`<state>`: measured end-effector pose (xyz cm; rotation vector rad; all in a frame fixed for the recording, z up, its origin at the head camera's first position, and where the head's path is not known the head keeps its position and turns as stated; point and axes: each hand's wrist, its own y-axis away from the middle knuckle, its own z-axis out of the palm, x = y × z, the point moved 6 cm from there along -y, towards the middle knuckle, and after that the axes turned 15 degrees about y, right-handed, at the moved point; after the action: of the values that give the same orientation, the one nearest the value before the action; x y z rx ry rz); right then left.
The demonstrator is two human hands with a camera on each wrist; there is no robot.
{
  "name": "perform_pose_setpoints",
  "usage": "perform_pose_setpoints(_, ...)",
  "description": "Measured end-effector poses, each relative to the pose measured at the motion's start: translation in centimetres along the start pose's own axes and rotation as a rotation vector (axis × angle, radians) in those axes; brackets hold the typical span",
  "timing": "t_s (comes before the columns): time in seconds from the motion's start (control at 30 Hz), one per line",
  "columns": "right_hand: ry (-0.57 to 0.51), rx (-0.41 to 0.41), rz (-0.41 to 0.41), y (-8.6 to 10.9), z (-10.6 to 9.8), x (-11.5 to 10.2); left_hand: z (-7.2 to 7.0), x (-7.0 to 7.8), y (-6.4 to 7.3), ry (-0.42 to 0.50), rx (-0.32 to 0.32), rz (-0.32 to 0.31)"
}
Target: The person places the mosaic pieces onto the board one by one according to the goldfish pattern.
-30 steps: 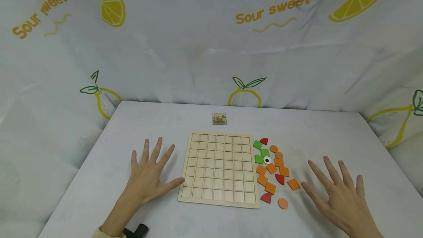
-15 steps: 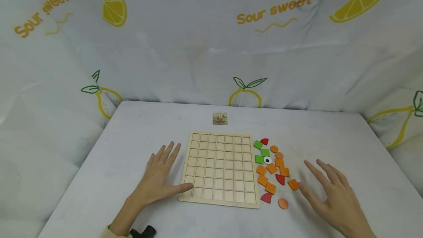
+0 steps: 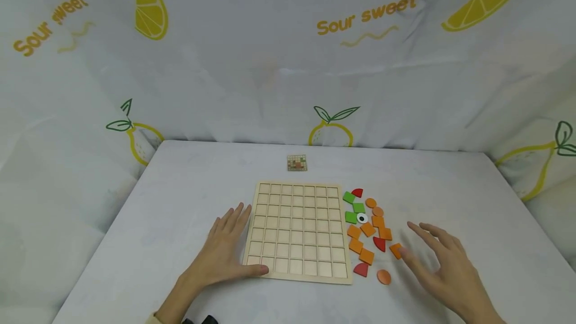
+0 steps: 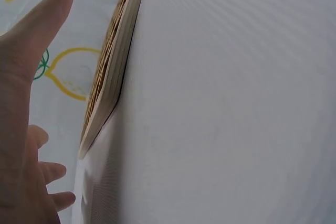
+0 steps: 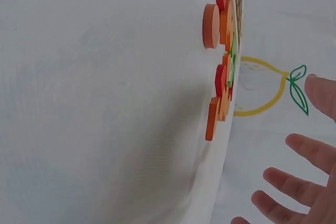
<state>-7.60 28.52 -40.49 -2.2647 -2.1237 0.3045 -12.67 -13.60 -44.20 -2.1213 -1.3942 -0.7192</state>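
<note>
A pale wooden grid board (image 3: pixel 294 224) lies flat on the white table. My left hand (image 3: pixel 225 254) hovers at its left side, fingers straight, the thumb reaching over the near left corner. In the left wrist view a gap shows between the thumb (image 4: pixel 47 17) and the board's edge (image 4: pixel 115 66). My right hand (image 3: pixel 445 266) is held above the table right of the loose pieces, fingers relaxed and apart, holding nothing. Its thumb overlaps the outermost orange square tile (image 3: pixel 395 250) in the head view. The right wrist view has those fingers (image 5: pixel 310 150) raised off the tabletop.
Right of the board lie several orange square tiles (image 3: pixel 355 245), green tiles (image 3: pixel 358 208), red quarter-round pieces (image 3: pixel 361 269), orange discs (image 3: pixel 384 277) and a white eye disc (image 3: pixel 362 218). A small patterned card (image 3: pixel 297 163) lies behind the board. A lemon-print cloth (image 3: pixel 225 64) hangs behind.
My left hand has moved right and nearer the board's front left corner, its fingers drawing together. My right hand has shifted slightly left, its fingers less spread.
</note>
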Motion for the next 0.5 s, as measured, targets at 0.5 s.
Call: perform_pose_setpoints(0.5, -0.008, -0.063, -0.019, -0.4, 0.9, -2.3, 1.0, -0.6, -0.6, -0.013, -0.023, 0.029)
